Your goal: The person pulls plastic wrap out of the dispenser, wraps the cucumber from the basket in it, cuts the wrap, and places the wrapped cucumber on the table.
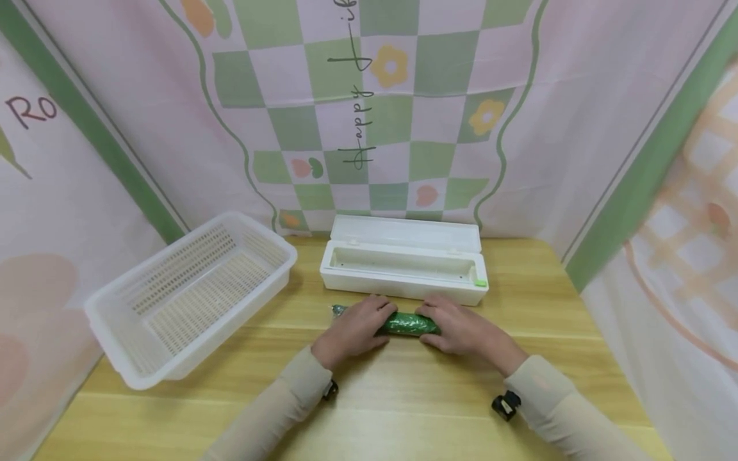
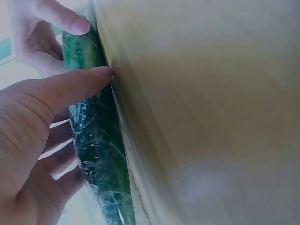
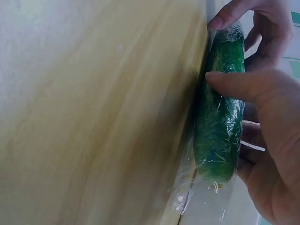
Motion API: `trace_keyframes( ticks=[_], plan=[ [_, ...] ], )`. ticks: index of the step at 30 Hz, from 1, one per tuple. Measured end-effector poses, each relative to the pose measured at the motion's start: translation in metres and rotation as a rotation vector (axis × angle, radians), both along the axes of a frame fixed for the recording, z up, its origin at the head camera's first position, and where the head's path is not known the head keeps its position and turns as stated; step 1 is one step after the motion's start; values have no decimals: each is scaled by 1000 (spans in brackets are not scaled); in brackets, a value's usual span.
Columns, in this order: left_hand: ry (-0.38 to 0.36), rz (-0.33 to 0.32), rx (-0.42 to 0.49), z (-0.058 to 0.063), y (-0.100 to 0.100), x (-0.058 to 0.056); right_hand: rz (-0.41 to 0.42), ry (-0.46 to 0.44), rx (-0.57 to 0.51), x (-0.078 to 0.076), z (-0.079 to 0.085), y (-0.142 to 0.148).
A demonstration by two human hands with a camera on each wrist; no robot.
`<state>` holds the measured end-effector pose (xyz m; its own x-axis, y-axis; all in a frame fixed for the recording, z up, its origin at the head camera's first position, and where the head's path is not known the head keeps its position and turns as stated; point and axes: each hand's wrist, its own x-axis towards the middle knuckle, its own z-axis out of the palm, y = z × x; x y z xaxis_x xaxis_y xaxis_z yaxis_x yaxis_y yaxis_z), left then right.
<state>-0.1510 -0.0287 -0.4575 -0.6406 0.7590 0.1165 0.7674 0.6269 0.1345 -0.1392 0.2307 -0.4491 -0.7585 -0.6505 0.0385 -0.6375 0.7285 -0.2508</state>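
A green cucumber (image 1: 406, 324) wrapped in clear cling film lies crosswise on the table in the head view. My left hand (image 1: 359, 326) grips its left part, and my right hand (image 1: 455, 326) grips its right part. Both thumbs are on the near side, with the fingers curled over the far side. In the right wrist view, loose film (image 3: 206, 201) sticks out past the end of the cucumber (image 3: 218, 126). Crinkled film also covers the cucumber (image 2: 101, 140) in the left wrist view. Just beyond the hands stands a long white cling film box (image 1: 403, 288), its lid (image 1: 406, 232) raised.
To the left, a white plastic basket (image 1: 193, 371) with slotted walls stands at an angle on the wooden table (image 1: 403, 416). Printed fabric (image 1: 386, 128) hangs behind the table and along both sides. A small green piece (image 1: 480, 283) sits at the box's right end.
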Motion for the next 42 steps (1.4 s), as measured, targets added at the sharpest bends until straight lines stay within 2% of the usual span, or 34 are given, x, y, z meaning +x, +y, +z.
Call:
trace_keyframes(
  ticks=[7,16,19,22,27,31,37,42],
  plan=[
    [-4,-5,-9,-5,1,-1,16,-25,56,1,3,0],
    [-65,-8,-40,-1,0,0,-13,59,43,6,-1,5],
    [-98,-7,-51,0,-2,-1,-20,47,34,6,-2,6],
    [-111,-13,-49,0,-2,-1,-24,-10,-9,5,-2,6],
    [-98,-25,-17,-1,-2,-1,-28,-148,-109,4,-1,4],
    [-73,-39,8,0,-3,0,-46,-209,-135,4,1,3],
    [-48,-47,24,8,-9,2,-68,-234,-138,5,4,6],
    [17,-39,24,13,-15,1,-77,-212,-146,6,7,16]
  ],
)
